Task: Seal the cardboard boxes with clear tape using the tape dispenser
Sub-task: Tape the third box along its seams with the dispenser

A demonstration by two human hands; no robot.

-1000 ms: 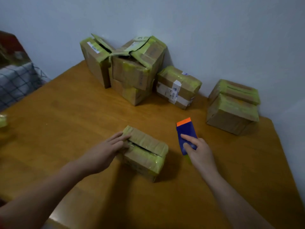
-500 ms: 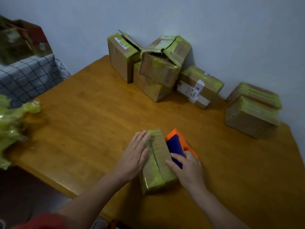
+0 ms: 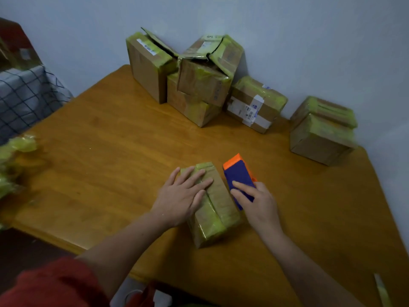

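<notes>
A wooden desk (image 3: 115, 156) fills most of the view, its far edge against a pale wall (image 3: 309, 41). Along that far edge stands a cluster of cardboard boxes (image 3: 194, 76) wrapped in yellowish-green tape, some with torn, lifted flaps, stacked and leaning on one another near the middle of the edge. Just to their right lies a flatter box with a white label (image 3: 254, 107), and at the far right corner two more taped boxes (image 3: 321, 131) sit one on the other. Off the desk's left side is a checked cloth (image 3: 24, 98), and crumpled green tape scraps (image 3: 15, 151) lie blurred at the left edge. Near the front edge, about midway along it, lies a small cardboard box (image 3: 218, 209), long side running away from the person, its top seam visible between bands of green tape. The left hand (image 3: 179, 196) lies flat on the left half of this box's top, fingers spread wide and holding nothing. Just beside the box on its right rests the tape dispenser (image 3: 240, 176), blue with an orange far end. The right hand (image 3: 256, 204) lies on its near end, fingers loosely curled over the blue body; whether it grips or only rests there cannot be told. A red sleeve (image 3: 51, 284) shows at the bottom left.
</notes>
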